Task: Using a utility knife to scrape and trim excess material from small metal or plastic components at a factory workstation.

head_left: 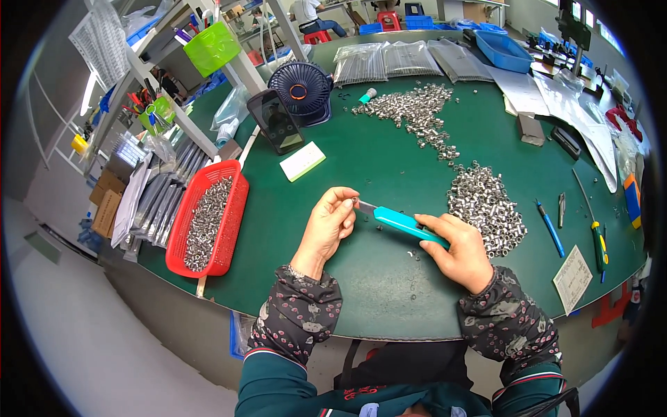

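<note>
Head view | right hand [458, 250] grip closed on teal knife [406, 224] | left hand [332, 221] pinches small metal part [354, 201] at the blade tip | risk: blade slips into left fingertips, part drops onto surface [361, 278]

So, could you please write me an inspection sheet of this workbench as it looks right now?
Surface: green table, curved front edge.
Job's things: teal utility knife in right hand, blade tip at a small metal part pinched by left hand.
Clutter: two heaps of small metal parts; red basket holding more; phone on stand; small fan; white card; screwdrivers; blue bin.
Grippers: both hands occupied.
Cables: nothing seen.
Surroundings: shelf with green bins; a person seated behind.
</note>
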A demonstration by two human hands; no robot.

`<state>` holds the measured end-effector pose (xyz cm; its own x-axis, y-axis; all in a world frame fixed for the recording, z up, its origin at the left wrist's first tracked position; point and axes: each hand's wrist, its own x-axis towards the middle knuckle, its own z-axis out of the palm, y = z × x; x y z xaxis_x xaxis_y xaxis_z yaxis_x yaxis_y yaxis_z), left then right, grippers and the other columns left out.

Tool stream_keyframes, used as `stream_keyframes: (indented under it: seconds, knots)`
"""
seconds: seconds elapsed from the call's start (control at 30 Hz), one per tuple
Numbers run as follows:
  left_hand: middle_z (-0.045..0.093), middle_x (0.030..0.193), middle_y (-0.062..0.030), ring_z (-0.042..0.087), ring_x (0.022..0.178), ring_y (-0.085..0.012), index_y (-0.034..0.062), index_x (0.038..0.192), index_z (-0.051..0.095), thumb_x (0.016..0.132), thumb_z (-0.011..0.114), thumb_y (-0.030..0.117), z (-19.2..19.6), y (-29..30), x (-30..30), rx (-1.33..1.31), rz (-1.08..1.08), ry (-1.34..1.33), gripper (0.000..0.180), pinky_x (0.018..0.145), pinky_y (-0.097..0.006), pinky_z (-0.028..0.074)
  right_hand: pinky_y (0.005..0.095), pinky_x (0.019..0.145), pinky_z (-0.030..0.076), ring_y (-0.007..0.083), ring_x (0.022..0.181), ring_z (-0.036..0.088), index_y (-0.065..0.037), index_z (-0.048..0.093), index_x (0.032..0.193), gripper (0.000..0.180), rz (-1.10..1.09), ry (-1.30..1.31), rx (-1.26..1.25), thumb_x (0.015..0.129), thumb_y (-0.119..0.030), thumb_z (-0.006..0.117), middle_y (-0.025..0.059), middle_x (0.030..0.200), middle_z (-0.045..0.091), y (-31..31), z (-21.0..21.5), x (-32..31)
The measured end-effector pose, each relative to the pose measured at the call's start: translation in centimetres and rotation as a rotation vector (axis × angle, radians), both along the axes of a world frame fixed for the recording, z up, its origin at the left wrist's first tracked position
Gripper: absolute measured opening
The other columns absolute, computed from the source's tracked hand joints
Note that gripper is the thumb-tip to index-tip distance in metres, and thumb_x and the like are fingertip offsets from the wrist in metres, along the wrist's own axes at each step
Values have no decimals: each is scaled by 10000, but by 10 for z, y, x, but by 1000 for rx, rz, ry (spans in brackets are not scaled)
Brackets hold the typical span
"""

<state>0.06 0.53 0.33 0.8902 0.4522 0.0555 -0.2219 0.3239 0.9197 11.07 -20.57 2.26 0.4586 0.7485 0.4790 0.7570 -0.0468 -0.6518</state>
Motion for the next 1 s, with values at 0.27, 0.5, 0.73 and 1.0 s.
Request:
stream_keyframes:
  seconds: [0.27, 0.5, 0.73, 1.0]
  knots:
    - [478, 765, -9, 370, 510, -21, 11, 956, 518, 843, 487, 84, 2, -3, 0, 140, 53, 46, 138, 381, -135, 285, 338, 560, 435, 268, 618, 534, -80, 558, 1010, 333, 20, 10, -26, 681, -102, 604, 96, 710, 528, 0, -1, 2]
    - [466, 686, 4, 363, 494, -33, 7, 930, 538, 850, 479, 87, 6, -3, -3, 329, 47, 122, 128, 406, -154, 284, 323, 526, 425, 226, 602, 508, -97, 568, 1009, 381, -78, -276, -7, 635, -71, 631, 71, 690, 496, 0, 3, -1]
    - [500, 762, -23, 386, 519, -38, 15, 961, 527, 857, 468, 107, 2, 0, -3, -25, 84, 69, 151, 391, -145, 283, 319, 534, 432, 223, 625, 525, -88, 554, 1031, 430, -177, -289, 140, 611, -31, 632, 70, 724, 519, -1, 4, 2]
    - [506, 786, -30, 396, 535, -44, 26, 973, 520, 849, 481, 102, 1, 2, -3, -81, 60, 31, 151, 388, -147, 290, 320, 538, 430, 226, 619, 518, -86, 555, 1011, 389, -137, -258, 69, 630, -58, 628, 67, 709, 508, -1, 4, -1]
